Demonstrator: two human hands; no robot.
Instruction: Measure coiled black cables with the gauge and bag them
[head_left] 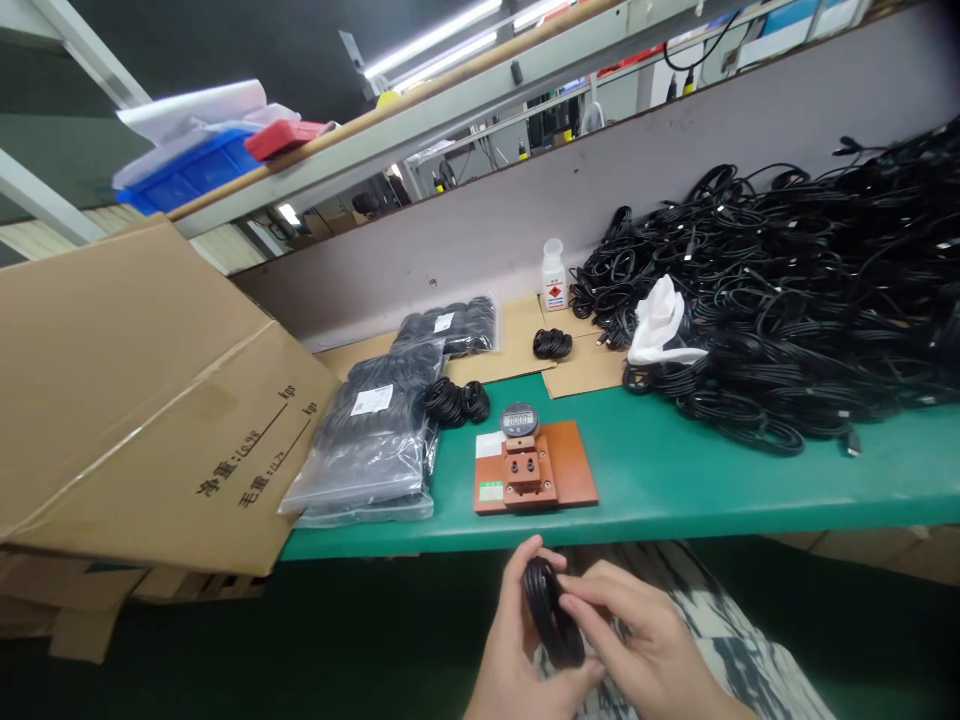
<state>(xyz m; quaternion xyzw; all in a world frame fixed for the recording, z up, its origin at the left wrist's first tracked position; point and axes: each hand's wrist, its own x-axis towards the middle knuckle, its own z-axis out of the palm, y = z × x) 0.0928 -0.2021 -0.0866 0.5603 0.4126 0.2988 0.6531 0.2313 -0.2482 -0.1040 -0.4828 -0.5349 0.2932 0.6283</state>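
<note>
A coiled black cable (553, 615) is held up in front of the bench edge, above my lap. My left hand (510, 640) wraps round the coil from the left, fingers behind it and thumb below. From the right, my right hand (637, 630) pinches at the inner side of the coil with thumb and forefinger; its other fingers are curled. Whatever lies between those fingertips is too small to make out apart from the cable. Just beyond my hands, a digital gauge (519, 421) stands on an orange-brown fixture (574, 465), its display reading zeros.
Clear bags (375, 450) of coiled cables lie at left beside a large cardboard box (187, 400). Small coils (446, 402) sit near them. A white bottle (553, 275) stands at the back. A big heap of black cables (772, 290) with a white cloth (658, 320) covers the right side.
</note>
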